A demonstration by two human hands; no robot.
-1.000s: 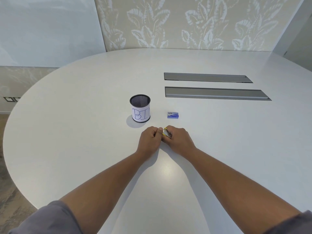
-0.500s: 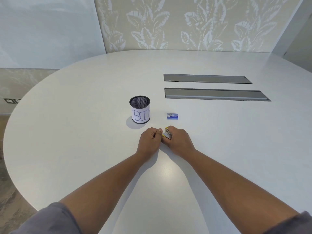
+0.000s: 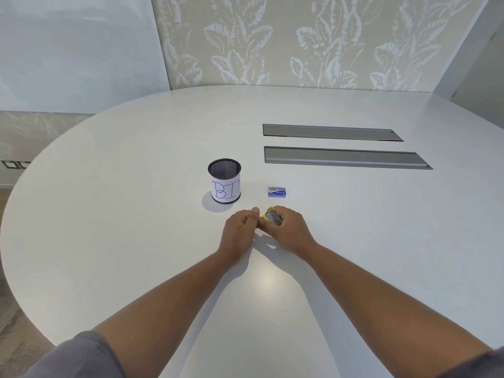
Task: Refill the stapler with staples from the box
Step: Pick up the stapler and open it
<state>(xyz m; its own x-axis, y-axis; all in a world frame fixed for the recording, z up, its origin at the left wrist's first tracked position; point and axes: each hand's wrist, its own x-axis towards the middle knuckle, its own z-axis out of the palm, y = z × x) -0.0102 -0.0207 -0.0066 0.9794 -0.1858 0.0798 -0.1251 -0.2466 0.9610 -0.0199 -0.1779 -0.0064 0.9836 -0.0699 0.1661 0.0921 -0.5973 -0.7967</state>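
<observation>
- Right now both hands meet near the middle of the white table (image 3: 109,214), a little nearer the person than the staple box
- Right hand (image 3: 289,230): fingers curled around the small yellow stapler (image 3: 270,216), holding it low over the tabletop; only its metal top and a strip of yellow show between the knuckles
- Left hand (image 3: 240,230): fingers curled in, thumb tip forward and pressed against the stapler's left end, so it seems to pinch that end; the exact contact is hidden by the fingers
- Whether the stapler is opened or closed cannot be told, as it is mostly covered
- Staple box (image 3: 277,192): small and blue, lying flat on the table just beyond the right hand and apart from it; whether it is open cannot be told
- Black mesh cup (image 3: 224,181): stands upright to the left of the box and beyond the left hand, wrapped with a white paper label hand-lettered "BIN"
- Two long grey recessed slots (image 3: 341,156), one behind the other, are set into the tabletop farther back on the right
- Grey sleeves (image 3: 81,356) cover the upper arms at the bottom corners
- Leaf-patterned wall panel (image 3: 300,42) stands behind the table
</observation>
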